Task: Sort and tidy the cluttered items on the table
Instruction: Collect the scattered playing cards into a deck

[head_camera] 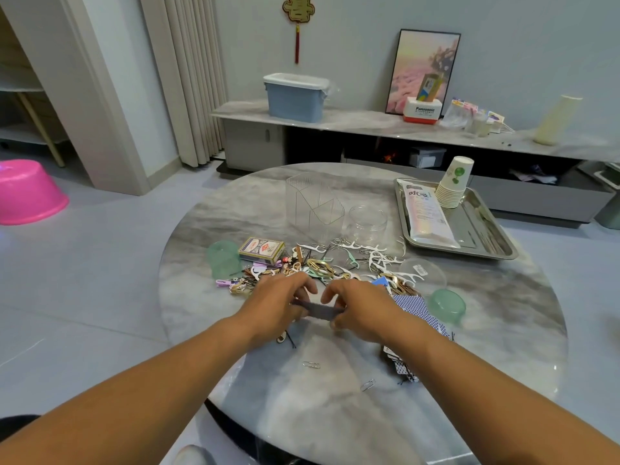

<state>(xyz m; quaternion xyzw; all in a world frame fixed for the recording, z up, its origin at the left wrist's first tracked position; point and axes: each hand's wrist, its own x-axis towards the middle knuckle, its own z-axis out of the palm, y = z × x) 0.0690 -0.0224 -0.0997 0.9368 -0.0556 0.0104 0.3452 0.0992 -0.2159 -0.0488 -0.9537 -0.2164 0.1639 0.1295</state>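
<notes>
Head view: card stack [318, 311] pinched between both hands, left [280, 302] and right [357, 310].

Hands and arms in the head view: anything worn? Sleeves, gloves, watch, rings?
Nothing worn that shows. The left hand and right hand are bare, no gloves, and no rings can be made out on the visible fingers. Both forearms are bare from the wrists back to the frame edge: no sleeves, watch, bands or markings in sight.
</notes>
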